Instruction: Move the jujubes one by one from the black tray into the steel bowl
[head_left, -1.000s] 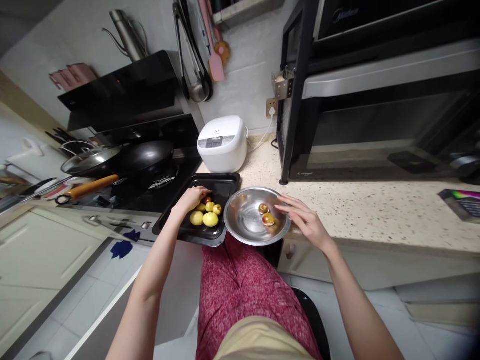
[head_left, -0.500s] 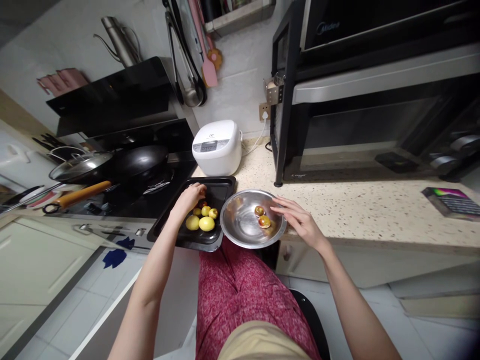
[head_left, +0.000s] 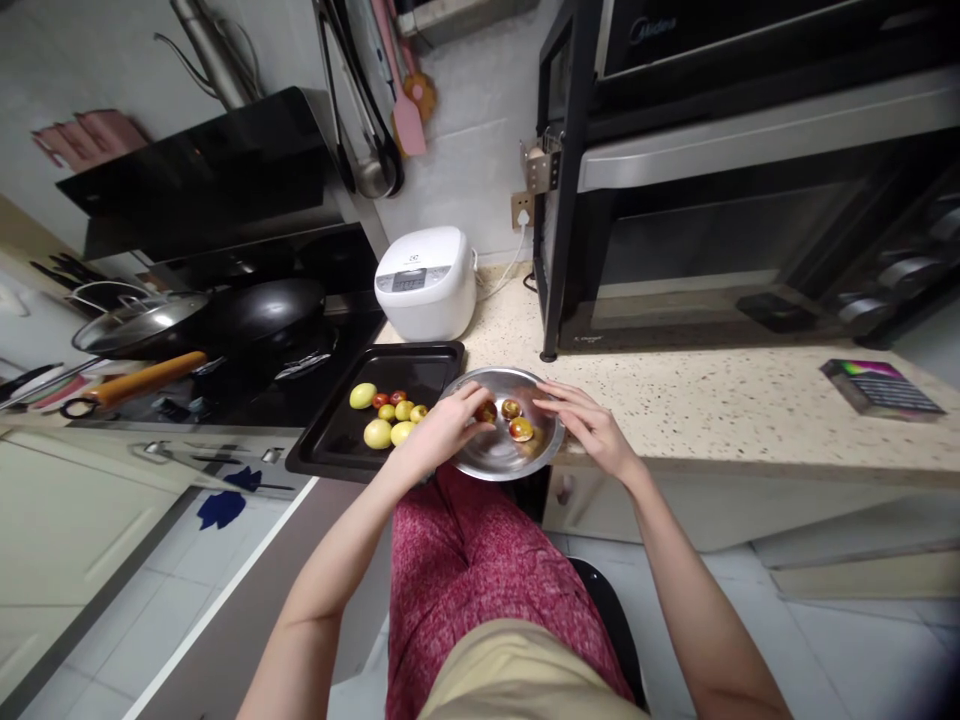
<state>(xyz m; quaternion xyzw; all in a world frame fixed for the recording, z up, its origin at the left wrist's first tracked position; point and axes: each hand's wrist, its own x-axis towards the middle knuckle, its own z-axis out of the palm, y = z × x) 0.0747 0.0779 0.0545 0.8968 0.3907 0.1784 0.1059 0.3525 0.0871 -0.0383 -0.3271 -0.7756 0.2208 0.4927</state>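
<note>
My left hand [head_left: 450, 420] reaches over the left side of a shallow stainless steel bowl [head_left: 491, 466], thumb and fingers closed around a small red-brown round fruit [head_left: 486, 411]. Two more fruits with shiny brown and yellow skins lie in the bowl: a smaller one [head_left: 511, 409] and a bigger one [head_left: 520, 429]. At the bowl's right rim my right hand [head_left: 592, 428] rests with fingers stretched out, holding nothing. Left of the bowl, a black baking tray [head_left: 337, 440] bears several yellow-green fruits [head_left: 377, 433] and small dark red ones [head_left: 398, 398]. My left forearm hides part of the tray.
Behind the tray stands a white rice cooker [head_left: 426, 290]. A black oven [head_left: 697, 240] takes up the back right, with a small box [head_left: 881, 388] on the counter [head_left: 667, 400] before it. The stove at left carries a wok [head_left: 274, 308] and a lidded pan [head_left: 142, 322].
My left hand has moved right from the tray to the bowl, bringing a red-brown fruit. My right hand stays at the bowl's rim. The view has shifted slightly.
</note>
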